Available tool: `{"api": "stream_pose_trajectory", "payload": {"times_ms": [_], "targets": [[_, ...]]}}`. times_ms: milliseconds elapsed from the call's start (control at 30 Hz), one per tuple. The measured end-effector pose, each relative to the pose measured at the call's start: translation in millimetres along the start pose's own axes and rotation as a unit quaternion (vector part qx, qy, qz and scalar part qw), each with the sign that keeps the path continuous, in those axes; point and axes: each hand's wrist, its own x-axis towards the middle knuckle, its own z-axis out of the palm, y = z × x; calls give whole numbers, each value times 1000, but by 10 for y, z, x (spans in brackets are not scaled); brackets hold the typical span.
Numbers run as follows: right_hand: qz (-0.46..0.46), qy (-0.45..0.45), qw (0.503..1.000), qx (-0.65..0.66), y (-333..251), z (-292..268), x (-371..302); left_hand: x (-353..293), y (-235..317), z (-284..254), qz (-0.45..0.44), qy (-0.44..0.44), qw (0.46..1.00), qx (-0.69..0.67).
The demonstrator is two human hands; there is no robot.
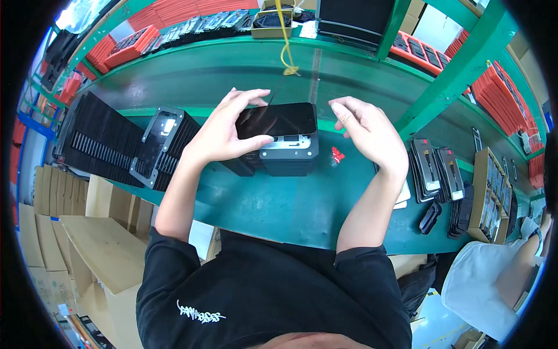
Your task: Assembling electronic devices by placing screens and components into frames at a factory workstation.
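Two bare hands are present: the left hand [218,132] is clamped on one glossy black panel [290,119], thumb at its near edge and fingers about its far edge; the right hand [372,136] stands apart from the panel's right end, fingers curled, and whether its thumb and fingertips meet cannot be determined. The panel lies above one dark block [290,166], directly below and right of the left grip; a single pale plate [293,141] shows on the block's top. One small red item [336,155] rests on the green bench [267,215], between the block and the right forearm. Left of the left grip stand two dark slotted racks, one long [102,142] and one shorter, the latter bearing one grey frame [150,157]. Beyond the grip, one yellow cord [285,49] hangs down. To the right of the right hand are two stacks of flat dark parts, left stack [425,168] and right stack [450,168], one small black tray [430,217] and one open carton [479,189]. The panel's left end is concealed by the left hand, and most of the pale plate by the panel. A white item [402,196] is largely hidden by the right forearm. One co-worker in a white top [476,285] is cut off at the right rim.
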Motion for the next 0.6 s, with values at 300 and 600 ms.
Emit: {"api": "stream_pose_trajectory", "payload": {"times_ms": [300, 600], "targets": [[68, -91, 993, -6, 145, 114, 145, -22, 83, 11, -1, 11, 1000, 22], [31, -137, 988, -70, 141, 257, 182, -102, 54, 19, 20, 28, 998, 50]]}}
